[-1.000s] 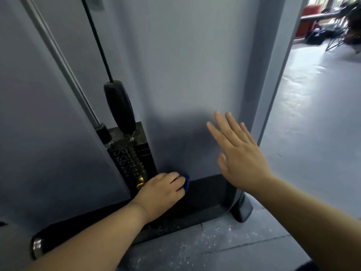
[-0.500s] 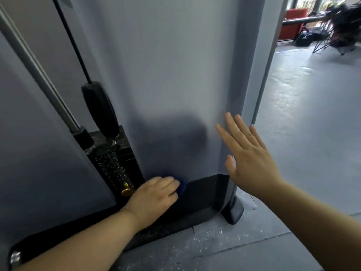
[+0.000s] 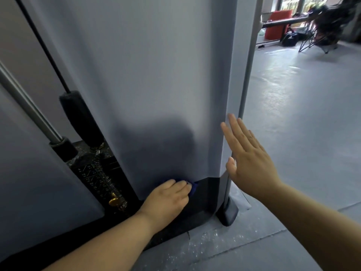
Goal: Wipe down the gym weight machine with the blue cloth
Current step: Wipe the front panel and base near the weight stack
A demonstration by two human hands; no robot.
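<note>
Low on the gym weight machine [image 3: 136, 55], at the seam between smooth grey panel [image 3: 166, 114] and matte black base trim [image 3: 209, 194]: blue cloth [image 3: 193, 187], bunched under the curled fingers of the left hand [image 3: 168, 198], gripped and pressed against the panel. Only a soft crumpled tip visible, poking rightward past the fingertips; long axis hidden. Flat and released, holding nothing, the right hand [image 3: 248, 159], fingers straight, beside the panel's rounded corner.

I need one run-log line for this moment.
phase: wipe | left hand: holds blue cloth against grey panel, bottom edge | right hand: flat, by panel corner, contact unclear
</note>
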